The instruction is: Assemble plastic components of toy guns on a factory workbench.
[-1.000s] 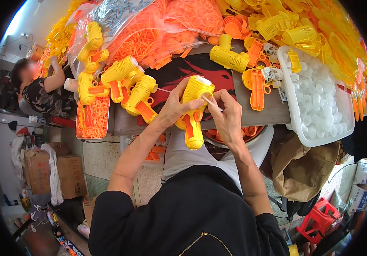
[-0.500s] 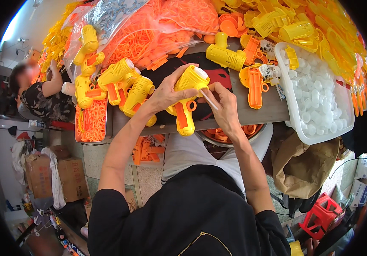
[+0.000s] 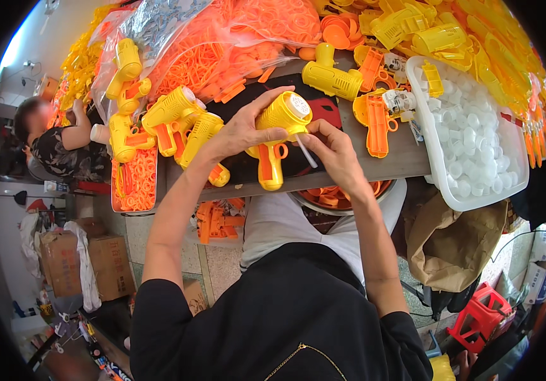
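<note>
A yellow toy gun (image 3: pixel 275 114) with an orange trigger is held over the near edge of the table, its grip pointing toward me. Its round open end, facing up and right, holds a white disc (image 3: pixel 299 104). My left hand (image 3: pixel 242 131) is wrapped round the barrel, thumb along the near side. Close to the lower rim of that end, my right hand (image 3: pixel 336 154) pinches a thin white tube (image 3: pixel 307 152), whose free end hangs toward me. Fingertips hide where the tube meets the gun.
Several yellow toy guns (image 3: pixel 177 114) lie at left, above a tray of orange parts (image 3: pixel 136 206). More gun pieces (image 3: pixel 374 124) and a white bin (image 3: pixel 448 202) of translucent caps stand at right. Bagged orange rings (image 3: pixel 235 38) pile up behind. A person (image 3: pixel 63 143) sits far left.
The toy gun has risen slightly and turned, so the white disc in its end shows more fully. Both hands moved with it, and the tube now hangs more steeply.
</note>
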`<action>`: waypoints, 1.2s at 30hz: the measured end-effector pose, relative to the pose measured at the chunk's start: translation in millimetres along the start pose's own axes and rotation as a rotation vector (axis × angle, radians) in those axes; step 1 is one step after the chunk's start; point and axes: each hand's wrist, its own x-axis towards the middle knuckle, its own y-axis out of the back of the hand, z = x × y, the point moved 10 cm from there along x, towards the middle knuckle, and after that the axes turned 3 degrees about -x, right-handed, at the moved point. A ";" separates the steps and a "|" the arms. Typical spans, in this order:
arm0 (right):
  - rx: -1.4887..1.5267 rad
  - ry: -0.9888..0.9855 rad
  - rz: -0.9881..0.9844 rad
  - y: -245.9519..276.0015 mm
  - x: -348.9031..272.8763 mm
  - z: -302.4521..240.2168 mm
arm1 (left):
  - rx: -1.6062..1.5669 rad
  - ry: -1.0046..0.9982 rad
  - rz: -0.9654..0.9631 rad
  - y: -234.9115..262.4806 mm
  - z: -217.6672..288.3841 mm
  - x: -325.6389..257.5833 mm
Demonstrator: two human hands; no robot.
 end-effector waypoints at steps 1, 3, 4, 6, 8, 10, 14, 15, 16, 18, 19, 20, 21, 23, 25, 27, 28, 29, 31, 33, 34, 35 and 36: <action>0.001 0.001 0.000 0.3 0.0 -3.6 | 0.002 0.000 0.000 4.3 0.2 0.1; 0.447 -0.176 -0.022 -3.3 -2.4 2.8 | 0.177 -0.030 -0.046 5.8 3.3 0.1; 0.418 -0.176 0.015 -0.3 -2.1 -3.5 | 0.226 -0.002 -0.069 2.7 2.8 1.7; 0.260 -0.132 0.015 -3.1 5.0 -8.5 | 0.284 0.047 -0.105 -3.5 4.9 2.3; -0.018 -0.077 0.004 -4.3 9.4 -9.8 | 0.411 0.068 -0.134 -9.6 6.2 3.3; 0.062 -0.082 0.002 -4.6 7.3 -6.5 | 0.551 -0.010 -0.124 -9.0 10.6 5.9; 0.308 -0.122 -0.011 -7.8 4.7 -5.1 | 0.741 -0.291 -0.037 -20.1 48.4 5.2; 0.308 -0.122 -0.010 -8.3 4.3 -1.4 | 0.741 -0.291 -0.038 -20.2 49.7 5.6; 0.294 -0.110 -0.011 -8.8 5.3 2.6 | 0.863 -0.437 -0.097 -30.8 60.0 2.6; 0.279 -0.100 -0.011 -8.2 6.7 9.7 | 0.980 -0.584 -0.157 -40.8 70.8 1.6; 0.322 -0.127 -0.006 -8.0 6.7 15.5 | 1.044 -0.599 -0.249 -48.2 68.8 3.3; 0.365 -0.155 -0.002 -7.8 7.2 22.0 | 1.106 -0.613 -0.343 -55.1 66.3 5.1; 0.367 -0.161 -0.002 -6.5 9.8 28.0 | 1.100 -0.609 -0.344 -54.7 68.6 11.7; 0.372 -0.247 -0.001 -6.2 14.3 45.7 | 1.211 -0.526 -0.506 -65.2 57.3 24.8; 0.387 -0.268 -0.002 -7.6 17.3 50.8 | 1.301 -0.538 -0.579 -69.9 52.9 35.7; 0.369 -0.306 0.010 -10.2 20.4 45.3 | 1.323 -0.593 -0.636 -65.6 46.0 42.9; 0.369 -0.296 0.036 -7.8 21.3 40.6 | 1.316 -0.591 -0.638 -67.9 48.1 47.2; 0.370 -0.302 0.037 -8.9 20.5 42.7 | 1.311 -0.458 -0.695 -67.1 40.1 54.6; 0.356 -0.285 0.050 -7.7 20.1 43.5 | 1.301 -0.324 -0.751 -65.7 29.8 60.5; 0.370 -0.310 0.042 -6.9 19.4 44.8 | 1.219 -0.415 -0.831 -74.0 31.3 55.4; 0.384 -0.337 0.037 -7.5 17.9 47.5 | 1.218 -0.414 -0.833 -75.3 33.2 55.3; 0.387 -0.337 0.038 -7.4 17.6 49.4 | 1.241 -0.436 -0.862 -77.4 35.0 53.0; 0.379 -0.322 0.035 -7.4 18.0 50.7 | 1.265 -0.459 -0.891 -79.6 36.5 50.6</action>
